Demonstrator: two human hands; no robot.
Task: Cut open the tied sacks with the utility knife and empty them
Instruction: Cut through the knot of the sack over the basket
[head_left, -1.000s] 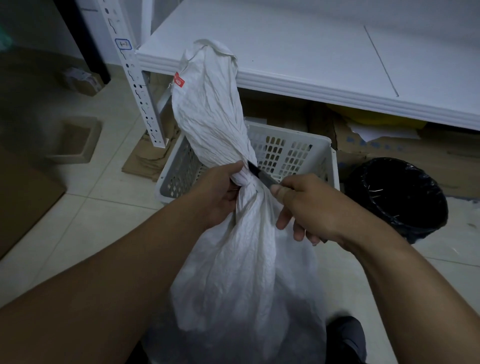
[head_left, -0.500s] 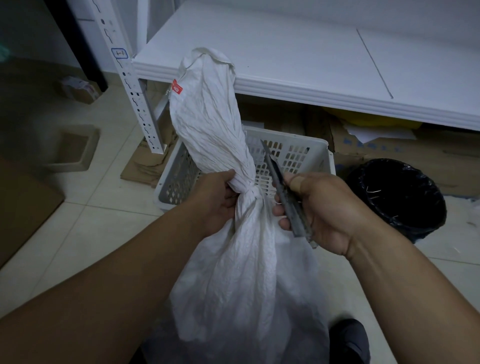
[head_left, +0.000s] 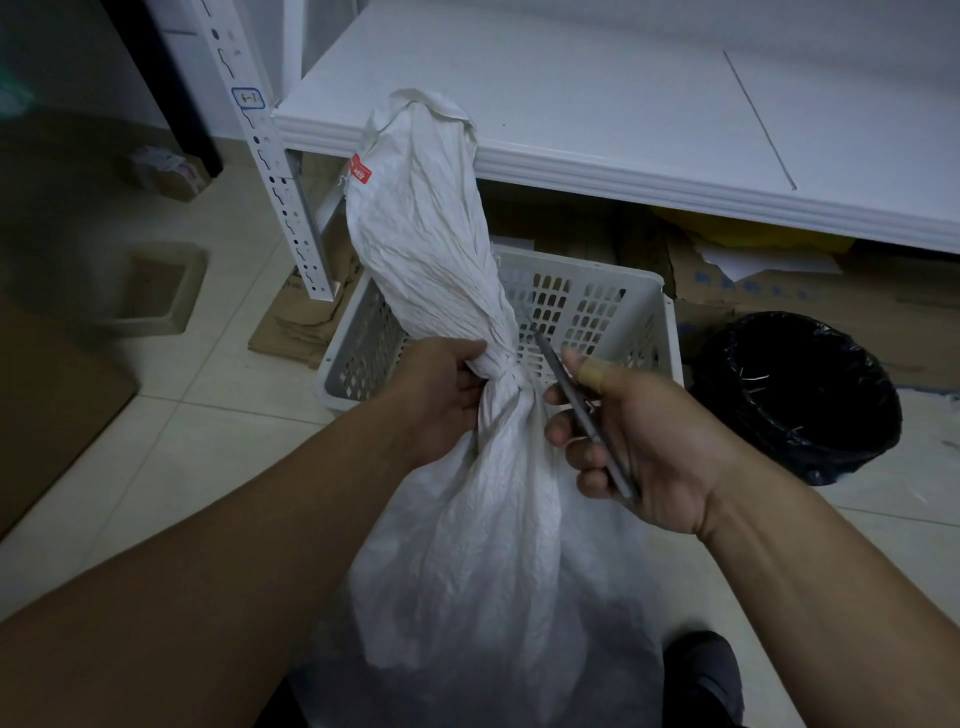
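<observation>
A white woven sack (head_left: 498, 545) stands on the floor in front of me, cinched at its neck (head_left: 511, 376), with the loose top (head_left: 426, 223) rising above the tie and carrying a small red tag. My left hand (head_left: 441, 395) grips the sack just left of the tie. My right hand (head_left: 639, 447) holds a slim grey utility knife (head_left: 582, 410) to the right of the neck, its tip pointing up and away, a little apart from the fabric. A plaster wraps the right thumb.
A white perforated basket (head_left: 670, 332) stands just behind the sack. A black-lined bin (head_left: 800, 395) is to the right. A white shelf (head_left: 623, 130) with a slotted post (head_left: 280, 192) overhangs flattened cardboard. A dark shoe (head_left: 701, 675) shows at the bottom right.
The knife blade was against the tie one second ago; my right hand has since pulled it away to the right and turned it upright. My left hand keeps its grip.
</observation>
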